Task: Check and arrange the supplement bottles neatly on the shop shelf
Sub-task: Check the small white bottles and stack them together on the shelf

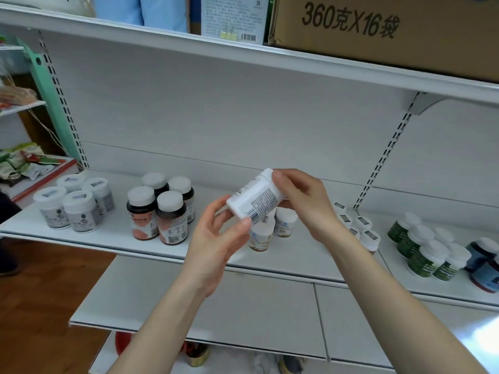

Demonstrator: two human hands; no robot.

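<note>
Head cam, close, looks fwd-down at shelf (151,247).

- white bottle (255,199): white cap, barcode label, tilted with cap up-right, held above the shelf (121,238); left hand (216,244) pinches the base, right hand (302,201) grips the cap end
- pale-label bottles (263,236): upright, just below it
- grey-label bottles (75,203): four, clustered upright at the left
- pink-label dark bottles (159,209): four, tight square
- green-label bottles (424,247): cluster at the right
- blue-label jars (483,263): far right
</note>
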